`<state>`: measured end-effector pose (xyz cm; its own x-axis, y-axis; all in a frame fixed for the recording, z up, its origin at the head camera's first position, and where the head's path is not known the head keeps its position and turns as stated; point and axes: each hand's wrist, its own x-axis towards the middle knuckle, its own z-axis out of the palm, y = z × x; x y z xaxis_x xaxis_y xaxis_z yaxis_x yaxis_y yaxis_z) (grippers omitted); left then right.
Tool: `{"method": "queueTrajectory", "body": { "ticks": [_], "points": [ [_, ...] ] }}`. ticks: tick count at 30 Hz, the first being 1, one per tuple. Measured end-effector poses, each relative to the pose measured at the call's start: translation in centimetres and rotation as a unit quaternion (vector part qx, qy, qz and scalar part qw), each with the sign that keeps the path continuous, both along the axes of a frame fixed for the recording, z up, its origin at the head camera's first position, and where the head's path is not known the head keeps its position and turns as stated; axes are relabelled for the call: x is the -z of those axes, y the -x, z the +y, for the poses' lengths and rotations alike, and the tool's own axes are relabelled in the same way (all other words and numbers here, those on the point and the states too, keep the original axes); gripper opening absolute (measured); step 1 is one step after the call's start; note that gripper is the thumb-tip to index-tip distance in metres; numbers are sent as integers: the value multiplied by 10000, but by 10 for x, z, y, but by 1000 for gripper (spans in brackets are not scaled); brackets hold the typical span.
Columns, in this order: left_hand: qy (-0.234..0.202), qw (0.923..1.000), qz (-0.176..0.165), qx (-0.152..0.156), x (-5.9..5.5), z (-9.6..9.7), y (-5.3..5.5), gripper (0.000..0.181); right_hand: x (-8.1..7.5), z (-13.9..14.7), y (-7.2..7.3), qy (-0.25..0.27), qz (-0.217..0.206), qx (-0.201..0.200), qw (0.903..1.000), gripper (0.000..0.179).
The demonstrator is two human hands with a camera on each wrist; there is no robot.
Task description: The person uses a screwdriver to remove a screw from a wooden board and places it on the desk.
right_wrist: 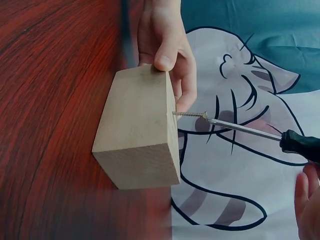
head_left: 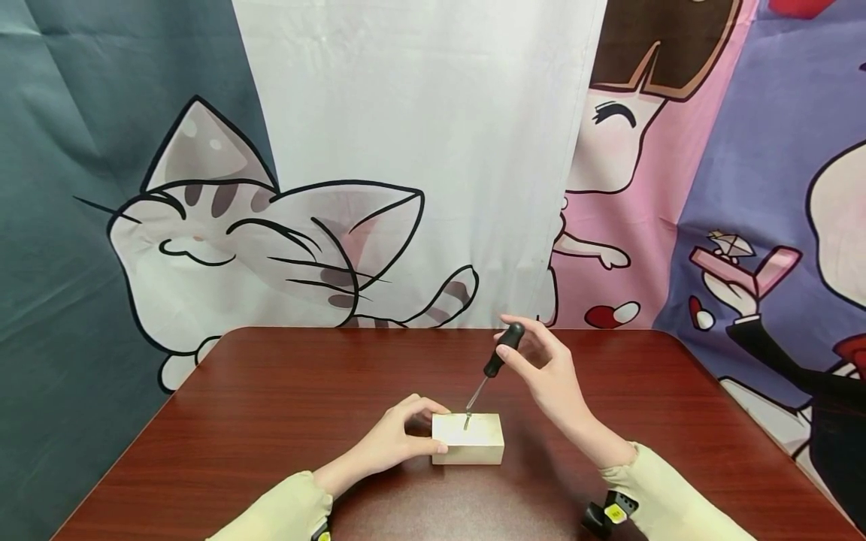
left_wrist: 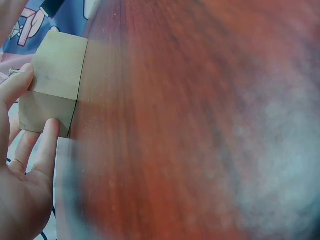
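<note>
A pale wooden block (head_left: 467, 454) rests on the table in front of me. My left hand (head_left: 392, 442) grips its left end, thumb on the near side and fingers towards the far side. From the block's top face rises a screw (right_wrist: 190, 114), most of its threaded shank showing. The screwdriver (head_left: 504, 350) has a black handle and a thin metal shaft, and its tip meets the screw head in the right wrist view. It leans up to the right. My right hand (head_left: 551, 376) holds the handle between thumb and fingers.
The dark red-brown wooden table (head_left: 304, 376) spreads around the block. Behind its far edge hangs a cloth backdrop (head_left: 419, 113) with a cartoon cat and figures. A black wrist device (head_left: 609, 515) sits at my right sleeve.
</note>
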<state>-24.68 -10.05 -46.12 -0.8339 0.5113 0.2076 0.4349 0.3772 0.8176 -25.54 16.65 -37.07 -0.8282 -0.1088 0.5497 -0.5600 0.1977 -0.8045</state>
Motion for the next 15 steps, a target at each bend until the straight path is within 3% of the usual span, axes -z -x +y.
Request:
{"method": "queueTrajectory", "body": {
  "ticks": [8, 15],
  "points": [
    [-13, 10000, -29, -9, 1, -1, 0, 44, 3, 12, -1, 93, -156, -120, 9998, 40],
    [-51, 10000, -68, -8, 1, 0, 1, 43, 7, 27, -4, -74, -269, 117, 9995, 35]
  ]
}}
